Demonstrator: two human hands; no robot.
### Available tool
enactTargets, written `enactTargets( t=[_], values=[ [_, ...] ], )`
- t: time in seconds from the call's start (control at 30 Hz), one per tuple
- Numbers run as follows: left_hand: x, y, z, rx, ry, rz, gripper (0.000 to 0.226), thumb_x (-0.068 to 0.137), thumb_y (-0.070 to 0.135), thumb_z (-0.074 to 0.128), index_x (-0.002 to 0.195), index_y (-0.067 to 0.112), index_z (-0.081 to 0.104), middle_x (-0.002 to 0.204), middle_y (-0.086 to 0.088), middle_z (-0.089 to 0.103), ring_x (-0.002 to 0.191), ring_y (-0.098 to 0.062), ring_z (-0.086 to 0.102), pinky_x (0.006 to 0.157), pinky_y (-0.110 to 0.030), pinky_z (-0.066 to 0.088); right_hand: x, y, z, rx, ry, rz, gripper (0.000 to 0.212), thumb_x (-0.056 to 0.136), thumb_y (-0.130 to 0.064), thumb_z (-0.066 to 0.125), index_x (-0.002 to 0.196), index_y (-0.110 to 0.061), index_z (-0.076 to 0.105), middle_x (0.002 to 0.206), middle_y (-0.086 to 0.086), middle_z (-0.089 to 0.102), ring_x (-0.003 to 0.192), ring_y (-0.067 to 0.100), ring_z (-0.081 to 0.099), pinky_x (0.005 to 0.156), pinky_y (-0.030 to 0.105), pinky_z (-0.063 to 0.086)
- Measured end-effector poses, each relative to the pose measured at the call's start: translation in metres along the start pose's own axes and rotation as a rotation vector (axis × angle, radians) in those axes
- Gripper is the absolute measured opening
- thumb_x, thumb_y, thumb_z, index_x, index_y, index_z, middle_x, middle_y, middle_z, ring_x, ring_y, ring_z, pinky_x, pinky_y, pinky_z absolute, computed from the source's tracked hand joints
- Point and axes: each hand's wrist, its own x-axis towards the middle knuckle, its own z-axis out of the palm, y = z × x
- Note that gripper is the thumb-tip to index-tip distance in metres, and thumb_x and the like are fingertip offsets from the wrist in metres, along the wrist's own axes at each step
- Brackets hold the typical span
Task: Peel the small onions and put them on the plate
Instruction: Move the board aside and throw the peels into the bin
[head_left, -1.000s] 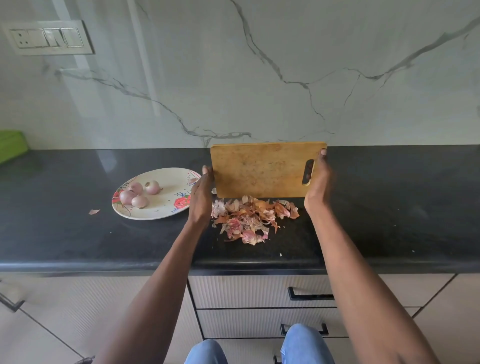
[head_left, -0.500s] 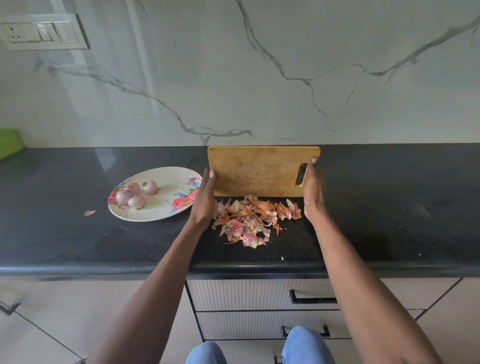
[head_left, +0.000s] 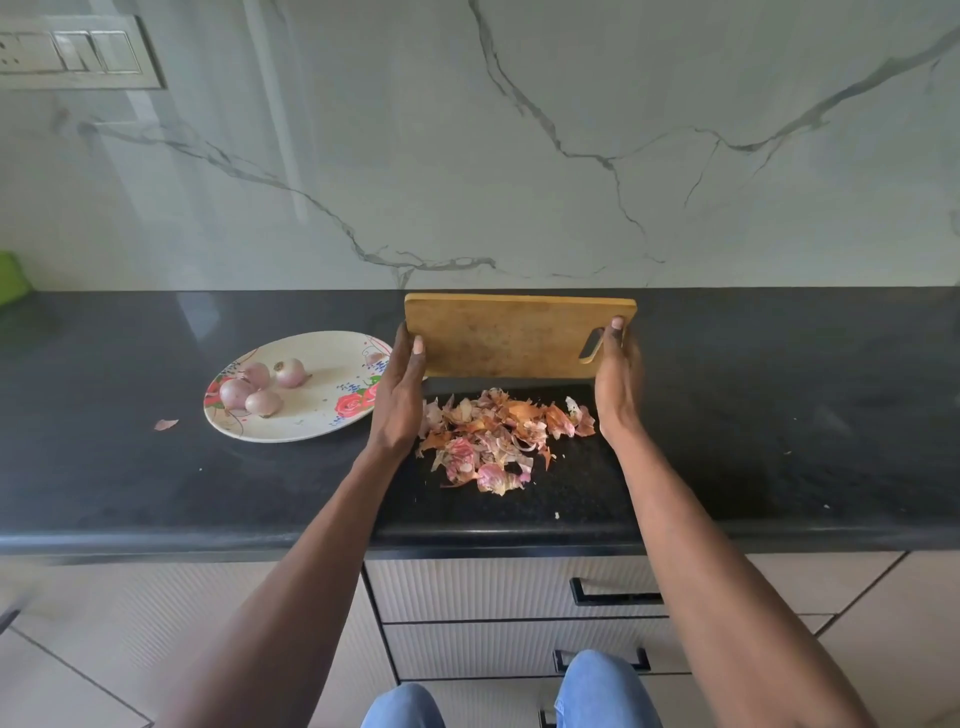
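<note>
Raised since earlier: rectangular wooden chopping board (head_left: 509, 335) | round floral plate (head_left: 317, 415), left of board, holding four peeled small onions (head_left: 260, 387) | left hand (head_left: 397, 400), right hand (head_left: 615, 379) gripping board's side edges, above papery onion skins (head_left: 498, 439).

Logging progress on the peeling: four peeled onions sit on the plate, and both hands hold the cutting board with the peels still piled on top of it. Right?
Not quite. In the head view the peels lie on the countertop, not on the cutting board. The rest stands.
</note>
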Motion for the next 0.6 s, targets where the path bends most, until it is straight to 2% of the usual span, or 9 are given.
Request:
enactTargets(
  t=[0.07, 0.13, 0.2, 0.27, 0.33, 0.4, 0.43, 0.5, 0.6],
  values=[
    [0.002, -0.001, -0.001, 0.025, -0.019, -0.029, 0.061, 0.106, 0.053, 0.035, 0.160, 0.028, 0.022, 0.164, -0.001, 0.028, 0.150, -0.020, 0.029, 0.123, -0.046, 0.026, -0.003, -0.005, 0.000, -0.033, -0.001, 0.006, 0.043, 0.110, -0.039, 0.032, 0.131, -0.009, 0.055, 0.129, 0.014, 0.062, 0.115, 0.020, 0.060, 0.094, 0.035, 0.046],
    [0.003, -0.003, -0.003, 0.002, -0.044, -0.055, 0.061, 0.104, 0.055, 0.036, 0.159, 0.030, 0.023, 0.164, -0.002, 0.029, 0.150, -0.022, 0.030, 0.123, -0.050, 0.026, -0.004, -0.007, -0.002, -0.109, -0.023, 0.050, 0.044, 0.111, -0.036, 0.030, 0.141, -0.009, 0.047, 0.144, 0.021, 0.051, 0.131, 0.035, 0.050, 0.105, 0.045, 0.043],
    [0.003, -0.004, -0.004, -0.020, -0.020, -0.057, 0.060, 0.104, 0.053, 0.037, 0.159, 0.031, 0.025, 0.164, -0.003, 0.030, 0.149, -0.022, 0.031, 0.122, -0.050, 0.027, -0.004, -0.007, -0.006, -0.119, -0.055, 0.048, 0.048, 0.110, -0.036, 0.030, 0.150, -0.010, 0.038, 0.154, 0.015, 0.043, 0.140, 0.031, 0.042, 0.109, 0.038, 0.037],
    [0.003, -0.002, -0.002, -0.036, -0.014, -0.057, 0.055, 0.106, 0.048, 0.039, 0.158, 0.032, 0.028, 0.163, -0.002, 0.031, 0.148, -0.024, 0.033, 0.119, -0.051, 0.032, -0.006, -0.009, -0.010, -0.101, -0.045, 0.028, 0.051, 0.110, -0.034, 0.033, 0.151, -0.004, 0.036, 0.155, 0.013, 0.042, 0.142, 0.029, 0.041, 0.105, 0.029, 0.035],
    [0.001, 0.004, 0.004, -0.035, -0.026, -0.026, 0.053, 0.107, 0.041, 0.044, 0.157, 0.031, 0.031, 0.161, 0.002, 0.036, 0.147, -0.022, 0.035, 0.117, -0.053, 0.035, -0.008, -0.012, -0.016, -0.099, 0.006, -0.001, 0.051, 0.109, -0.034, 0.037, 0.145, 0.003, 0.042, 0.148, 0.020, 0.048, 0.136, 0.033, 0.046, 0.102, 0.030, 0.040],
    [0.002, 0.014, 0.011, -0.008, -0.024, 0.001, 0.052, 0.107, 0.031, 0.048, 0.156, 0.022, 0.033, 0.158, 0.003, 0.041, 0.142, -0.015, 0.039, 0.119, -0.047, 0.034, -0.003, -0.020, -0.024, -0.073, 0.105, -0.026, 0.048, 0.108, -0.034, 0.043, 0.132, 0.007, 0.054, 0.129, 0.027, 0.060, 0.119, 0.039, 0.057, 0.095, 0.041, 0.048],
    [0.005, 0.021, 0.017, -0.004, -0.025, -0.004, 0.053, 0.106, 0.027, 0.050, 0.155, 0.017, 0.035, 0.156, 0.003, 0.043, 0.140, -0.014, 0.042, 0.118, -0.044, 0.036, 0.002, -0.023, -0.030, -0.061, 0.148, -0.036, 0.042, 0.107, -0.035, 0.046, 0.118, 0.002, 0.062, 0.110, 0.023, 0.068, 0.102, 0.037, 0.063, 0.082, 0.043, 0.051],
    [0.011, 0.034, 0.029, -0.040, -0.064, -0.041, 0.052, 0.106, 0.021, 0.052, 0.154, 0.010, 0.036, 0.150, 0.003, 0.049, 0.134, -0.017, 0.050, 0.113, -0.041, 0.043, 0.016, -0.028, -0.047, -0.057, 0.220, 0.001, 0.037, 0.105, -0.039, 0.051, 0.084, -0.009, 0.060, 0.074, 0.006, 0.060, 0.070, 0.023, 0.057, 0.060, 0.036, 0.044],
    [0.019, 0.047, 0.058, -0.153, -0.091, -0.167, 0.048, 0.104, 0.019, 0.053, 0.149, 0.006, 0.045, 0.143, -0.007, 0.058, 0.124, -0.021, 0.061, 0.108, -0.043, 0.049, 0.029, -0.027, -0.078, -0.070, 0.316, 0.132, 0.038, 0.103, -0.037, 0.054, 0.080, -0.007, 0.059, 0.067, 0.001, 0.056, 0.062, 0.016, 0.052, 0.056, 0.029, 0.040]
  ],
)
